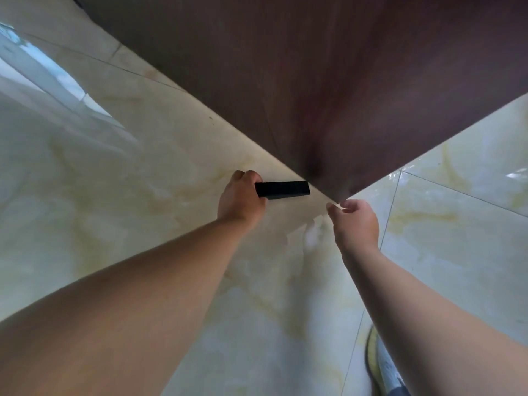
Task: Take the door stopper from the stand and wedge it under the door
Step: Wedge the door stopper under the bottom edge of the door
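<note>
A dark brown wooden door [328, 90] fills the upper middle, seen from above, its bottom corner meeting the floor near the centre. My left hand [240, 200] is closed around one end of a black door stopper [285, 189], a flat bar lying close to the floor. The stopper's free end points right and reaches the door's bottom edge near the corner. My right hand [355, 221] hovers just below the door's corner with fingers loosely curled and holds nothing. Whether the stopper's tip lies under the door I cannot tell.
Glossy cream marble floor tiles [128, 178] spread on both sides of the door, with bright window reflections at upper left. A shoe [383, 367] shows at the bottom right beside my right forearm.
</note>
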